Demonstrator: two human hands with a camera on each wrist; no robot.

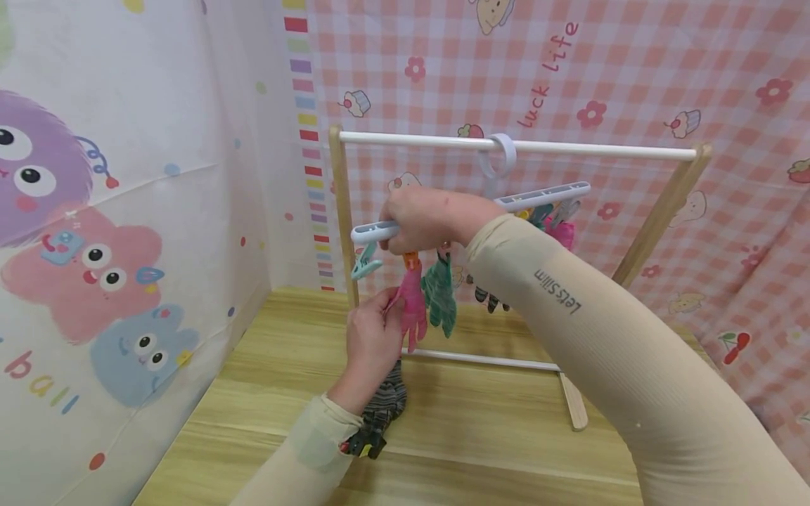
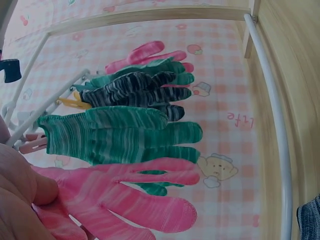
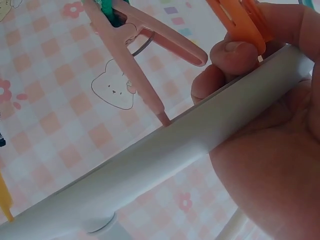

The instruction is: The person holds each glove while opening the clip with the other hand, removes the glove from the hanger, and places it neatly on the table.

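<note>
My left hand (image 1: 378, 334) pinches the edge of a pink striped glove (image 2: 135, 200), which hangs fingers-down below the hanger. With my right hand (image 1: 424, 218) I hold the end of the white clip hanger (image 3: 130, 160), fingers curled at an orange clothespin (image 3: 240, 22) above the pink glove. Beside it a green glove (image 1: 441, 292) hangs from a pink clothespin (image 3: 135, 55). A mint clothespin (image 1: 365, 263) dangles at the hanger's left end with nothing in it. Whether the orange clothespin's jaws are closed on the pink glove is hidden.
The hanger's ring (image 1: 504, 154) loops over the white top rod (image 1: 411, 140) of a wooden-legged rack. Farther along hang a black striped glove (image 2: 135, 90) and another pink glove (image 1: 562, 232). A grey-black knitted piece (image 1: 387, 393) lies on the wooden table (image 1: 506, 422) by my left wrist.
</note>
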